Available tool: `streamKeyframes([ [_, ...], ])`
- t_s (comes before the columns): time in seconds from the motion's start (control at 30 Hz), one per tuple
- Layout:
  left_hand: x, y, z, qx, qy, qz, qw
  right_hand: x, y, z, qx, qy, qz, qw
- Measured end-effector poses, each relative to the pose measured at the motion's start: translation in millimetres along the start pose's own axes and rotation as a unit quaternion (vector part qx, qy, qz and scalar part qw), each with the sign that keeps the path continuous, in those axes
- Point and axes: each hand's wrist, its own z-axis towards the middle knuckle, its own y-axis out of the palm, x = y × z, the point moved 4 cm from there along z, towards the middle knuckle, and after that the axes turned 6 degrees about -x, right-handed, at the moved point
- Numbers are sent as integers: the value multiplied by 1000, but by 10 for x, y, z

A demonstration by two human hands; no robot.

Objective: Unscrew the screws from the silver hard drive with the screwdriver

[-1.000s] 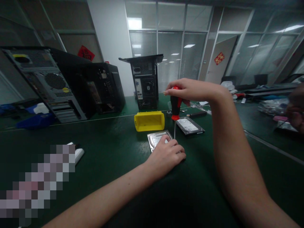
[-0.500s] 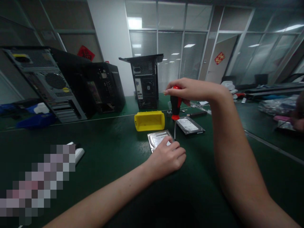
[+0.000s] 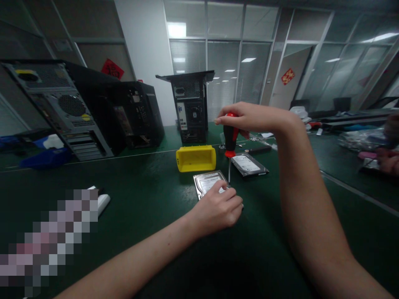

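Observation:
My right hand (image 3: 234,117) grips a red and black screwdriver (image 3: 230,139) from above. Its shaft points down, with the tip at the far right corner of a silver hard drive (image 3: 204,181) lying on the green table. My left hand (image 3: 218,205) is closed over the near right part of that drive, its fingers curled along the edge and covering much of the label. Just behind stands a yellow bin (image 3: 196,160), its open side facing me. A second hard drive (image 3: 249,163) with a white label lies to the right of the screwdriver.
Computer towers stand at the back: a large one (image 3: 73,108), a black one (image 3: 141,112) and another (image 3: 190,106) behind the bin. A blue bin (image 3: 46,158) sits at left. Clear plastic bags (image 3: 361,137) and another person's hand (image 3: 388,160) are at right.
My left hand has shifted very slightly left on the drive. The screwdriver and my right hand look nearly unmoved. The other person's hand at the right edge has moved left.

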Motion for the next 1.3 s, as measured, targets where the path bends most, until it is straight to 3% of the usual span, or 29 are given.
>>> streamKeyframes([
  [0.17,-21,34,-43,5,-17,-32,999,-1,3,-4,5,-9,-9,1000],
  [0.3,-44,75,-68,-12,-73,-94,993,3,-4,-28,1,-20,-22,1000],
  [0.47,-54,108,-78,-60,-169,-195,964,24,-39,-74,18,-18,-30,999],
  [0.67,-74,139,-60,-65,-250,-263,930,5,-29,-65,8,-26,-28,999],
  [0.77,-75,169,-55,-66,-261,-262,927,3,2,0,-1,-16,-36,999],
  [1.0,-63,221,-72,-45,-270,-277,921,105,-26,35,51,69,-47,995],
  [1.17,-59,235,-74,-36,-278,-276,919,118,-24,33,37,57,-66,996],
  [1.3,-51,241,-72,-37,-279,-257,924,106,-29,108,77,69,-121,987],
])
